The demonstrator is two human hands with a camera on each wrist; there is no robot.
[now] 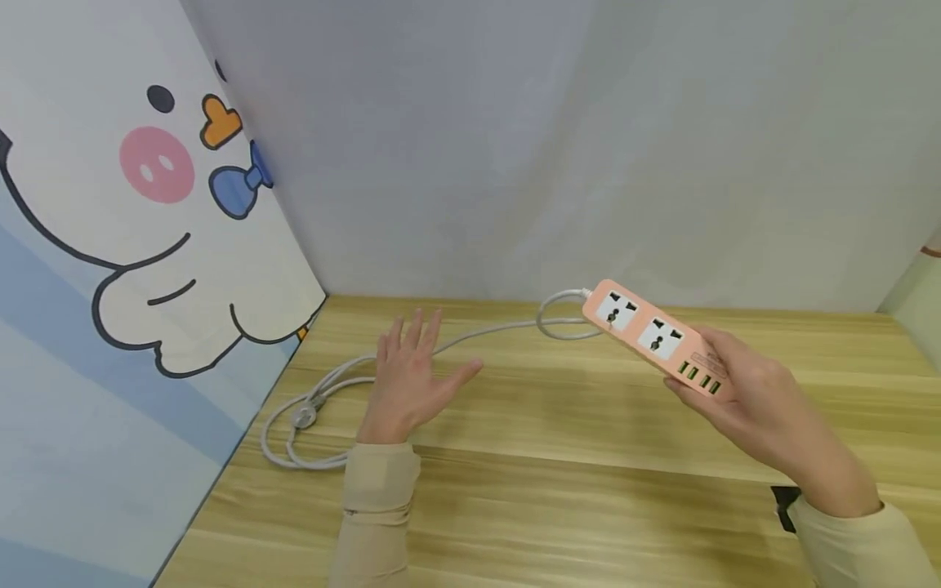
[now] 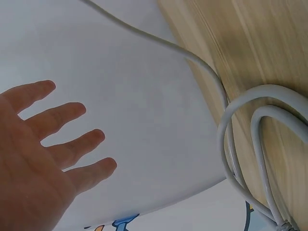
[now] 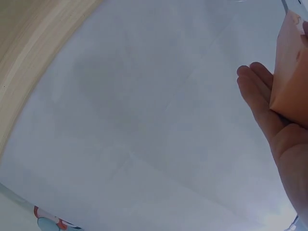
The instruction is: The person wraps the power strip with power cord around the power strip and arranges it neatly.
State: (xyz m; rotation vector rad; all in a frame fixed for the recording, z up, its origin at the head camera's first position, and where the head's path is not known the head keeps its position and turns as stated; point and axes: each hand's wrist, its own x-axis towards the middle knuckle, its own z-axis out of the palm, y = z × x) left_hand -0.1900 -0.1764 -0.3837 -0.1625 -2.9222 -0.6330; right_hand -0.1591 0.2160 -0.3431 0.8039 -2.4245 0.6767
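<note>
A: How are the fingers placed?

B: In the right hand, the strip is gripped by its USB end. By the left hand nothing is held; its fingers are straight and spread wide toward twelve o'clock, the thumb toward two or three.

A: How is that grip best managed?

B: The long sides are best pinched firmly, with the ports left uncovered. The far end is unsupported, so some droop or twist should be allowed for.

A: Where is the strip held?

B: At ten o'clock from the right hand, seemingly raised above the table, with its sockets turned upward.

A: And the cord?

B: Near the strip's far end it is bent into a loop, then led toward nine o'clock, past the left hand, to a coil. There the plug is found, between eight and nine o'clock from that hand. Whether the cord is touched cannot be told. Slack is best left in the loop, lest the neck be strained.

A: Farther out?

B: The table is bounded by a wall at twelve and a cartoon panel at ten.
</note>
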